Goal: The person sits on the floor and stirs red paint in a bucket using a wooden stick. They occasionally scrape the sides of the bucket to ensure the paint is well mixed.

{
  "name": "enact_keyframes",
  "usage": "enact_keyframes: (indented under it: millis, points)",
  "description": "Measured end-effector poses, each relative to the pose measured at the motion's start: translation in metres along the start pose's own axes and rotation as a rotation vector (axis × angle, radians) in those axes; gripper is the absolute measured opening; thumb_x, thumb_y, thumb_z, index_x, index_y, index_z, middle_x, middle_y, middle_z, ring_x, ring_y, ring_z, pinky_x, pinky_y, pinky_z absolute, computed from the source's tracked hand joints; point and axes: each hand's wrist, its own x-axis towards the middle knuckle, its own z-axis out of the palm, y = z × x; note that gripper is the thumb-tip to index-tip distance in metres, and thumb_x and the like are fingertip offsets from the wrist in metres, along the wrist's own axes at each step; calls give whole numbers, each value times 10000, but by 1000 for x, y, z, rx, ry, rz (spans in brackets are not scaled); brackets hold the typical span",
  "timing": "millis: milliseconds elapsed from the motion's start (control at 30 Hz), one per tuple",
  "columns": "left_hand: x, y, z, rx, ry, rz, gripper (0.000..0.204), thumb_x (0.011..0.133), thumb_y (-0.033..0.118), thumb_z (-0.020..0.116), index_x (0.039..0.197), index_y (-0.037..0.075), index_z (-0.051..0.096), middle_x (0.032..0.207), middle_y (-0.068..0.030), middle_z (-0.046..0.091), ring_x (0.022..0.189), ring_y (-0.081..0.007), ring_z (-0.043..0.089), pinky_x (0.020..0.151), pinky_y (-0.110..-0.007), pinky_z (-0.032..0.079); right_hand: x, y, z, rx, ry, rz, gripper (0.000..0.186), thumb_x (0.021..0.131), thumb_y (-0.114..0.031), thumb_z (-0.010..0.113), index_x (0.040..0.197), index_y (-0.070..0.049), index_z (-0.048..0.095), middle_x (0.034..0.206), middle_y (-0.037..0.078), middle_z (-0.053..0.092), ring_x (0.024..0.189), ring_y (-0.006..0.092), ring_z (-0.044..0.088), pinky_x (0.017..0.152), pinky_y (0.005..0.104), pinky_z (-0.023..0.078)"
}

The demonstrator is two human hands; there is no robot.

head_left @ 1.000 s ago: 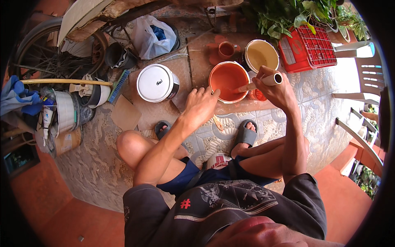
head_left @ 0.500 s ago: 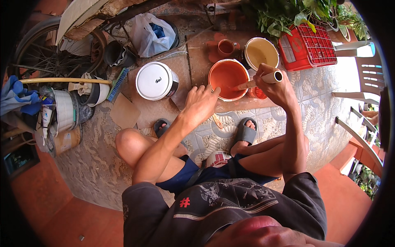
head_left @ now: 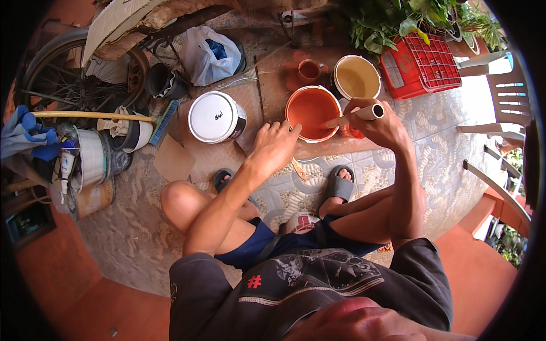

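My right hand (head_left: 374,126) grips a pale tube (head_left: 367,113) with a dark hollow end; a stick-like length reaches from it down into orange paint in the bucket (head_left: 310,108). My left hand (head_left: 276,145) has its fingers curled at that bucket's left front rim. Left of it stands a white-lidded bucket (head_left: 213,113). Behind and right is a bucket of cream liquid (head_left: 355,77); a small terracotta cup (head_left: 309,69) sits behind the orange one. A paintbrush (head_left: 300,170) lies before them, and a red container (head_left: 351,132) is partly hidden by my right hand.
A red crate (head_left: 418,71) and plants stand back right, plastic chairs (head_left: 500,105) at the right. A bicycle wheel (head_left: 85,74), plastic bag (head_left: 210,57), blue broom (head_left: 164,122) and several containers (head_left: 91,159) crowd the left. My sandaled feet rest on patterned tiles.
My right hand and the tube have shifted slightly over the orange bucket. My left hand stays at its rim; the buckets appear slightly shifted in view.
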Motion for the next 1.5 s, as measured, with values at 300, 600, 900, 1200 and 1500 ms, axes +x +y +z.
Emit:
enact_keyframes:
  millis: [300, 600, 900, 1200, 1500]
  points:
    - [-2, -2, 2, 53, 83, 19, 355, 934, 241, 745, 1212, 50, 632, 1033, -140, 684, 1016, -333, 697, 845, -472, 533, 0, 4, 22, 116, 3, -160, 175, 934, -156, 674, 991, -7, 746, 850, 181, 748, 771, 323, 744, 740, 425, 567]
    - [-7, -3, 2, 67, 71, 2, 346, 933, 244, 738, 1208, 57, 639, 1019, -136, 690, 992, -341, 701, 835, -490, 530, -7, 9, 18, -103, 75, -286, 106, 958, -132, 673, 949, -31, 704, 774, 131, 707, 724, 263, 719, 691, 398, 542]
    - [-5, -2, 5, 52, 74, 3, 321, 942, 239, 726, 1193, 55, 644, 1024, -139, 691, 996, -339, 700, 844, -491, 525, 2, 11, 25, 107, -56, -184, 154, 917, -176, 718, 944, -24, 712, 807, 151, 713, 717, 323, 679, 713, 427, 543]
    - [-6, -2, 3, 44, 53, -10, 317, 933, 223, 728, 1190, 57, 647, 1033, -146, 692, 1007, -348, 703, 851, -492, 527, -7, 0, 11, -89, -6, -218, 140, 910, -145, 703, 974, -22, 724, 853, 195, 738, 815, 383, 742, 738, 436, 562]
    - [-1, 3, -4, 1, -40, -60, 400, 943, 242, 743, 1257, 12, 653, 1141, -198, 710, 1097, -374, 688, 937, -505, 504, 3, 16, 29, 98, -42, -347, 86, 921, -104, 698, 952, -25, 690, 768, 89, 721, 716, 178, 705, 674, 365, 546]
